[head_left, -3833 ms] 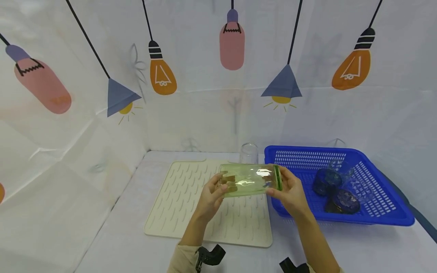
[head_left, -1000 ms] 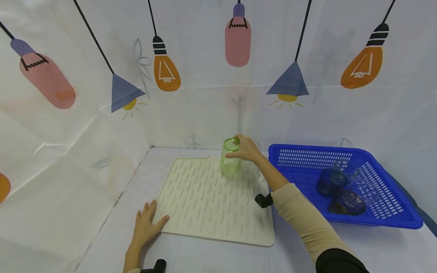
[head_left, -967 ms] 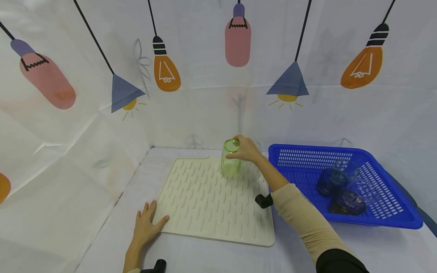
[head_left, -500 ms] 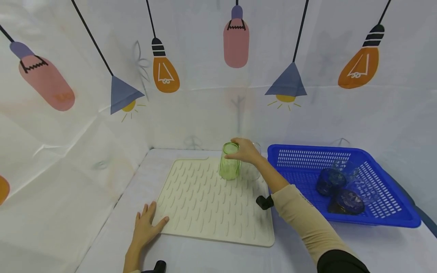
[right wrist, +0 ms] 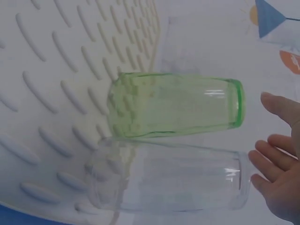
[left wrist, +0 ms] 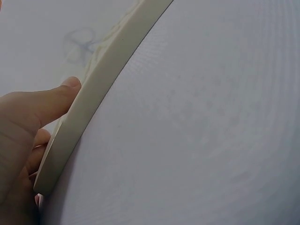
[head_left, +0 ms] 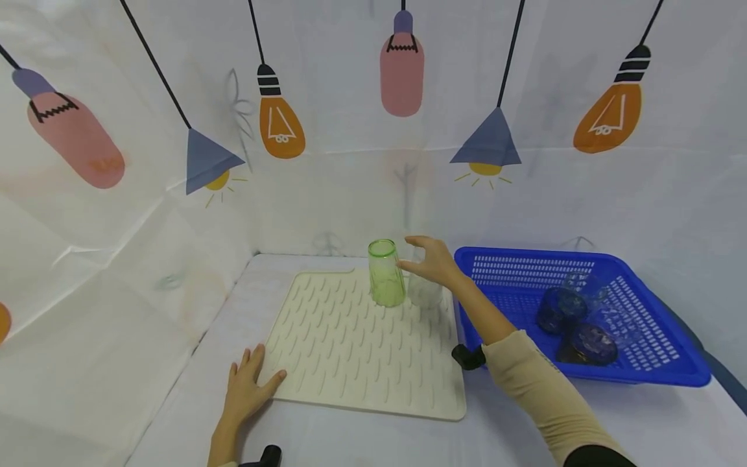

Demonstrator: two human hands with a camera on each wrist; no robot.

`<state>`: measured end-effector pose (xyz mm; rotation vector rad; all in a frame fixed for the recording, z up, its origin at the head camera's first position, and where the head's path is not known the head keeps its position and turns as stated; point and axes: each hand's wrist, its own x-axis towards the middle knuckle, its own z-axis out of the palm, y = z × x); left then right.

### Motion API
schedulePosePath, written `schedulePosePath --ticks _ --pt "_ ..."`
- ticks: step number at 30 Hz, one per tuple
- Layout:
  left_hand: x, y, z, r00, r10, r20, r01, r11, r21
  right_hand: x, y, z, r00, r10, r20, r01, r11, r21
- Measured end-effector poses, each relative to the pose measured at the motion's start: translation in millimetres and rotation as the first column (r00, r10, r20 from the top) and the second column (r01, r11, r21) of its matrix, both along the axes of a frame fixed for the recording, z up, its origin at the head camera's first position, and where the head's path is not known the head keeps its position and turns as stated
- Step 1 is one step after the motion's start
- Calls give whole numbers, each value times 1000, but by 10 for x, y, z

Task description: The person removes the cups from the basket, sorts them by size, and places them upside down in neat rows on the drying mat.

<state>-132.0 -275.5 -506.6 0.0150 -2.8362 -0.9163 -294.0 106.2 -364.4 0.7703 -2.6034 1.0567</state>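
Note:
A green drinking glass (head_left: pixel 386 275) stands upside down at the back of the cream ridged drying mat (head_left: pixel 367 363). Beside it on the right is a clear glass (right wrist: pixel 173 178), partly behind my right hand in the head view. My right hand (head_left: pixel 433 261) is just right of the green glass, thumb and fingers spread and holding nothing. In the right wrist view a gap shows between the fingertips and the green base. My left hand (head_left: pixel 245 386) rests at the mat's front left corner, fingers spread, the thumb over its edge.
A blue perforated basket (head_left: pixel 525 256) stands on the right, close to the mat. Dark blue glasses (head_left: pixel 592 344) and clear glassware lie in it. White sheeting printed with lamps (head_left: pixel 344 194) rises behind and to the left of the white table (head_left: pixel 204 370).
Earlier both hands held the green glass sideways above the mat. The right hand then stood it upside down, and has now let go and drawn right. The left hand moved to the mat's corner.

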Motion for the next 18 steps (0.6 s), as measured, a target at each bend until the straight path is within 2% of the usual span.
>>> schedulePosePath --ticks 6,10,18 --pt "-15 -31 -21 1000 -1 -23 1 1000 -3 -26 -26 18 1000 16 -13 -15 998 64" --pt "-29 -27 -55 999 -6 -33 6 1000 3 -35 -59 7 999 28 -16 -27 998 53" --pt "-21 -21 -63 1000 4 -22 -4 1000 4 111 5 5 1000 2 7 -2 1000 -1"
